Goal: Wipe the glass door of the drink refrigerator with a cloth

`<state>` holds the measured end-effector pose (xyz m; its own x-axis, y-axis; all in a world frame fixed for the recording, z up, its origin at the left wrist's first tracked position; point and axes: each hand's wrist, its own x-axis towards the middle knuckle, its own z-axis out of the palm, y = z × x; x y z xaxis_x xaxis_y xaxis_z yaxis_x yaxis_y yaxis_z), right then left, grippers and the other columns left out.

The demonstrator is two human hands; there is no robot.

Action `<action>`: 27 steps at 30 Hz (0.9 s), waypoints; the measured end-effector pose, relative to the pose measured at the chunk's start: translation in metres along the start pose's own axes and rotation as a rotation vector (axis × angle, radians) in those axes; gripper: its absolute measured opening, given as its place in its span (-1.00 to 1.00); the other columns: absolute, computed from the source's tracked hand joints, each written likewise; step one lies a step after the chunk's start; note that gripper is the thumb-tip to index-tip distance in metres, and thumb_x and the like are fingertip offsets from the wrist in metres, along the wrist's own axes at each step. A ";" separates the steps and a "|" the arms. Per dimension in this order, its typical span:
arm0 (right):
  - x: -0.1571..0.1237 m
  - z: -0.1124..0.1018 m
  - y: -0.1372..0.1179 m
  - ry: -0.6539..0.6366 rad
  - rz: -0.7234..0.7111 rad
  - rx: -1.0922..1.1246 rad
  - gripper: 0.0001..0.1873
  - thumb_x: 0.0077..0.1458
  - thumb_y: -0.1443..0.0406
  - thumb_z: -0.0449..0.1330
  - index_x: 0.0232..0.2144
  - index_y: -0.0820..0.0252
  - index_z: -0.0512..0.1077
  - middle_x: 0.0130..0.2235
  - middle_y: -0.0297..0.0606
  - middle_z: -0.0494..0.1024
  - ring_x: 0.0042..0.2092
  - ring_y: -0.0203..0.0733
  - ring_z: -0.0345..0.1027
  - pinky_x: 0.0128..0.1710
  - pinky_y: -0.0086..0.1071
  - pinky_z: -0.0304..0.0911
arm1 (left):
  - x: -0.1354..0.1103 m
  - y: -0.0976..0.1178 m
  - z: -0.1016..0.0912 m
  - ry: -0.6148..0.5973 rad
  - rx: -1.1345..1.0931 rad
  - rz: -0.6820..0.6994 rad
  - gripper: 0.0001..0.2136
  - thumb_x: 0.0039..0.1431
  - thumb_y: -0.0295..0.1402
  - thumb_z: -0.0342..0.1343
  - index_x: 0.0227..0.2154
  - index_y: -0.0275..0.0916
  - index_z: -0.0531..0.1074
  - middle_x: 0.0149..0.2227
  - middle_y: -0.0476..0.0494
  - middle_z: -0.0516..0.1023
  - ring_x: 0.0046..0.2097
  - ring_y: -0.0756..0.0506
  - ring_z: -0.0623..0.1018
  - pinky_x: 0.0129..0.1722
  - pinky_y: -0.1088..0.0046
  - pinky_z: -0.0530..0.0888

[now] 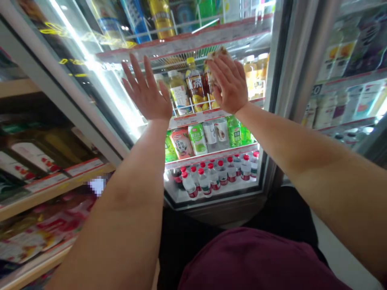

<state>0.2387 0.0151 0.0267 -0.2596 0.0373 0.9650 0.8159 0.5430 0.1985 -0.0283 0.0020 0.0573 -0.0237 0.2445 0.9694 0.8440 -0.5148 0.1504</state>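
Observation:
My left hand [148,90] is raised with its fingers spread, in front of the glass door of a lit drinks fridge. It holds nothing; whether the palm touches the glass I cannot tell. Under my right hand [229,82] is a crumpled beige-brown cloth [220,53], which sticks out past the fingers and looks pressed flat towards the door. Between the two hands, behind the glass, stand a bottle with a yellow cap and dark label [196,82] and a pale bottle with a white label [179,90].
Lower fridge shelves carry cartons [198,139] and several small red-capped water bottles [213,177]. Cans and bottles [161,18] fill the upper shelf. A metal door frame [298,60] runs along the right. On the left, a wooden shelf [57,183] bears large bottles above packaged goods.

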 end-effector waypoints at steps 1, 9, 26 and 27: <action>0.000 0.000 0.000 0.024 0.017 0.002 -0.25 0.30 0.23 0.03 0.52 -0.06 0.30 0.51 -0.25 0.35 0.57 0.14 0.10 0.58 0.21 -0.02 | 0.000 0.000 -0.001 -0.005 0.020 -0.003 -0.18 0.43 0.05 -0.23 0.60 -0.34 0.01 0.62 0.28 -0.22 0.31 0.22 -0.90 0.49 0.43 -0.67; -0.002 0.000 0.002 -0.219 -0.186 0.044 -0.26 0.30 0.22 0.05 0.50 -0.08 0.32 0.50 -0.28 0.38 0.57 0.14 0.10 0.56 0.28 0.00 | 0.002 -0.003 0.001 -0.029 0.043 -0.014 -0.16 0.40 0.07 -0.19 0.60 -0.31 -0.03 0.63 0.33 -0.23 0.32 0.23 -0.92 0.48 0.46 -0.70; -0.005 0.010 0.010 -0.095 -0.104 0.061 -0.28 0.34 0.15 0.00 0.50 0.00 0.33 0.53 -0.35 0.30 0.58 0.12 0.06 0.60 0.15 -0.04 | -0.001 0.008 -0.006 -0.060 -0.013 -0.069 -0.14 0.38 0.12 -0.19 0.62 -0.22 0.00 0.62 0.30 -0.14 0.39 0.17 -0.84 0.53 0.34 -0.65; -0.004 0.009 0.010 -0.060 -0.067 0.053 -0.27 0.34 0.16 -0.01 0.51 0.02 0.32 0.54 -0.35 0.28 0.59 0.12 0.04 0.61 0.14 -0.05 | -0.002 0.010 -0.008 -0.081 -0.028 -0.089 -0.15 0.37 0.11 -0.18 0.62 -0.16 -0.01 0.61 0.32 -0.13 0.40 0.16 -0.81 0.55 0.32 -0.62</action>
<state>0.2432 0.0282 0.0228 -0.3442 0.0488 0.9376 0.7678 0.5895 0.2512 -0.0244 -0.0105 0.0585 -0.0536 0.3555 0.9331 0.8253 -0.5103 0.2418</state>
